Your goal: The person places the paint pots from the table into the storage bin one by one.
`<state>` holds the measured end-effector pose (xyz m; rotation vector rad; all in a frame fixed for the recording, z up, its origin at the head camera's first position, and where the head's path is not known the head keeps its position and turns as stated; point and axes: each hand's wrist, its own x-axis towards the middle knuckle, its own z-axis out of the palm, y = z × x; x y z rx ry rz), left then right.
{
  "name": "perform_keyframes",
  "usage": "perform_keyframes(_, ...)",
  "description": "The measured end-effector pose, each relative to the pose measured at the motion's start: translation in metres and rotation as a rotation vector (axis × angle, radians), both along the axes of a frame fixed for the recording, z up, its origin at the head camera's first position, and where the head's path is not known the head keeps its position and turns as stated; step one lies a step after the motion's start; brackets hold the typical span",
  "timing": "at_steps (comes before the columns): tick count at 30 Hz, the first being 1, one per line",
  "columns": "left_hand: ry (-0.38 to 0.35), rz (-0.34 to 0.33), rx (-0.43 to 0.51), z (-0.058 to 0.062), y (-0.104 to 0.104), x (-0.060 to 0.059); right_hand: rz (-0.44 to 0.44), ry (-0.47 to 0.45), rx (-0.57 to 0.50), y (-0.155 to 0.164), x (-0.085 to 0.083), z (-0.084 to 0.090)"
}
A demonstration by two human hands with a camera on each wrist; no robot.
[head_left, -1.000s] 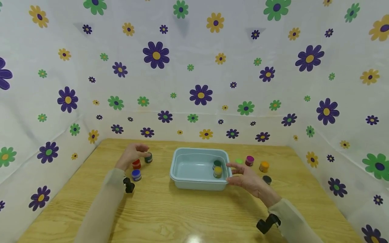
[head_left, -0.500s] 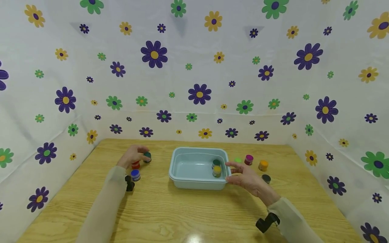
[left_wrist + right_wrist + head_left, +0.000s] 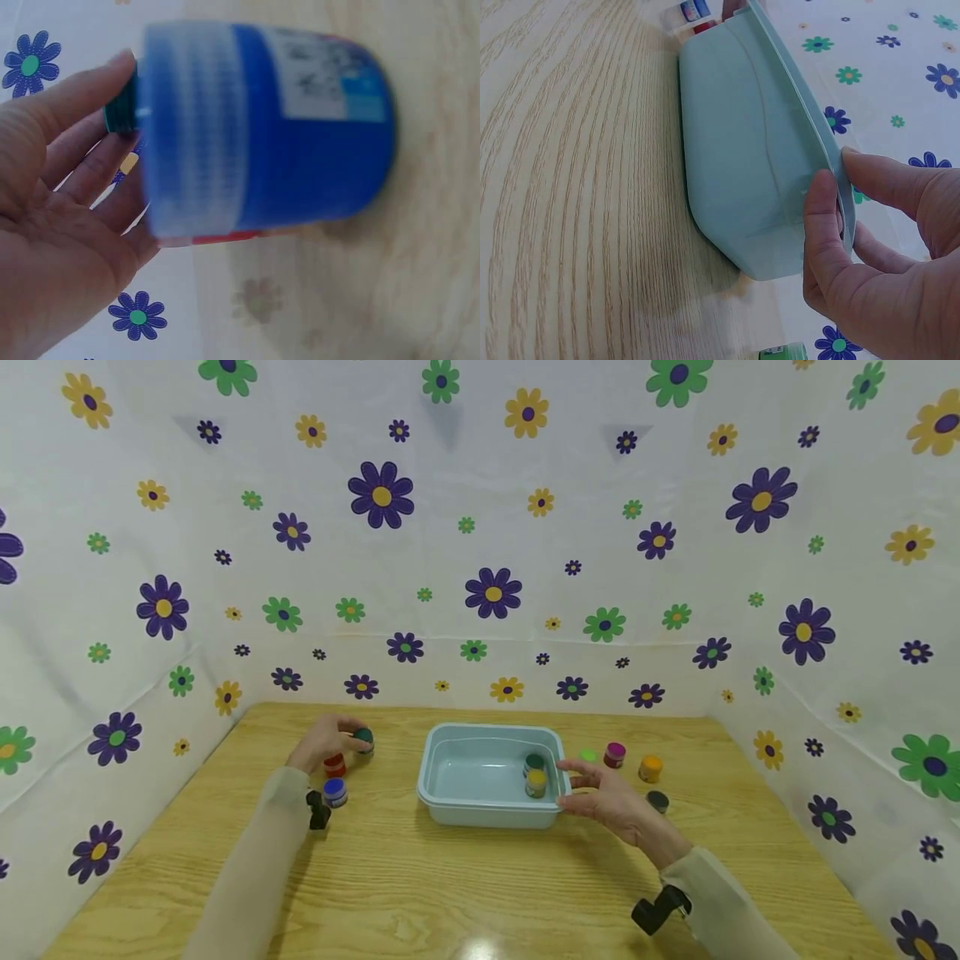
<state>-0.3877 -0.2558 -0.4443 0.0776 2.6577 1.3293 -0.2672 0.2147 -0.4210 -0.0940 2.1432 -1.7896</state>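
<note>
At the left back of the table, my left hand (image 3: 324, 747) pinches a small paint jar with a dark green lid (image 3: 364, 738) between thumb and fingers. Just below that hand stand a red paint jar (image 3: 335, 767), partly covered, and a blue paint jar (image 3: 335, 792). The blue jar fills much of the left wrist view, hiding most of the held jar. My right hand (image 3: 611, 803) grips the right rim of a pale blue plastic tub (image 3: 480, 807), thumb and fingers on either side. Inside the tub, at its right end, are a yellow jar (image 3: 536, 783) and a dark green jar (image 3: 534, 765).
Right of the tub stand a light green jar (image 3: 587, 756), a magenta jar (image 3: 615, 755), an orange jar (image 3: 650, 768) and a black-lidded jar (image 3: 657, 802). A flowered white sheet (image 3: 480, 543) encloses the wooden table (image 3: 420, 893) at the back and sides.
My left fingers have closed on the dark green-lidded jar, which has risen slightly. The right hand keeps its place on the tub's rim.
</note>
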Motion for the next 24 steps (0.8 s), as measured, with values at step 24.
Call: perform_keyframes(24,-0.004,-0.083,0.369,0.037,0.044,0.012,0.006,0.013,-0.003,0.001,0.0,-0.001)
